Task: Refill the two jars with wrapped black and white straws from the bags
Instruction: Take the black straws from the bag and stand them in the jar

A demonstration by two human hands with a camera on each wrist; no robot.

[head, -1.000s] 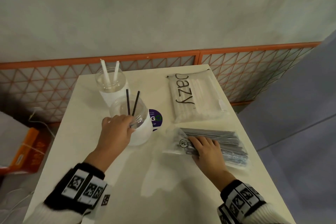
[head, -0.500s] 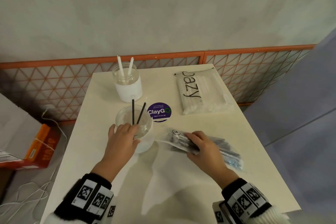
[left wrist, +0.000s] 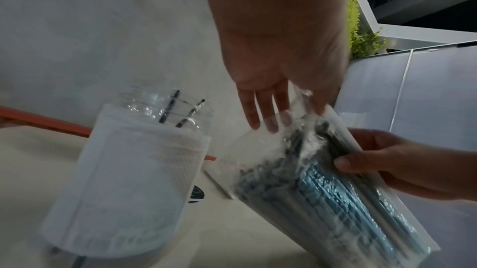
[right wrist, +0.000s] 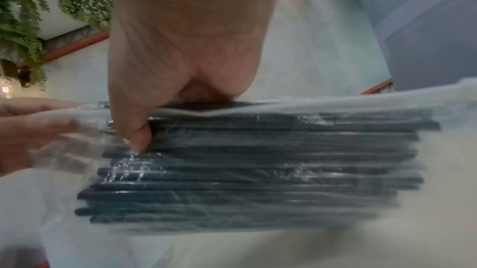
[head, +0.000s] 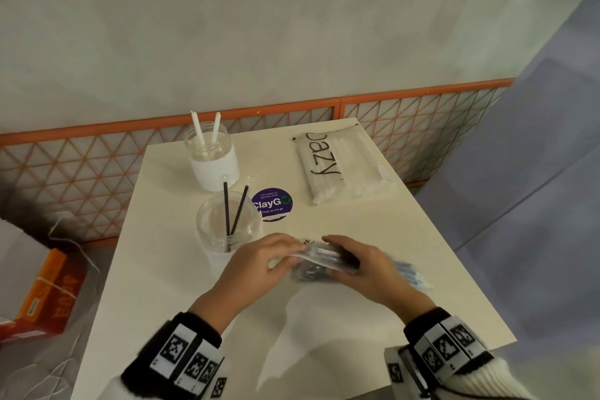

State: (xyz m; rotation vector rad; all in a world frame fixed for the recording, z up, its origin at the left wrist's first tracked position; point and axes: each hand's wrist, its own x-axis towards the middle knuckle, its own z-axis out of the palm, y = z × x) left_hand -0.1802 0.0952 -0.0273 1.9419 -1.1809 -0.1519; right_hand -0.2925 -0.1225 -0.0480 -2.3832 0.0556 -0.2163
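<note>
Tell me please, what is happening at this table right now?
A person is restocking straw jars. Both hands hold the bag of black straws just above the table: the right hand grips it, and the left hand has its fingers at the bag's open end. The near jar holds two black straws, the far jar two white ones. The bag of white straws lies untouched.

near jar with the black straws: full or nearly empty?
Nearly empty. The near jar stands upright and open-topped with just two black straws leaning inside; its clear upper part shows nothing else.
</note>
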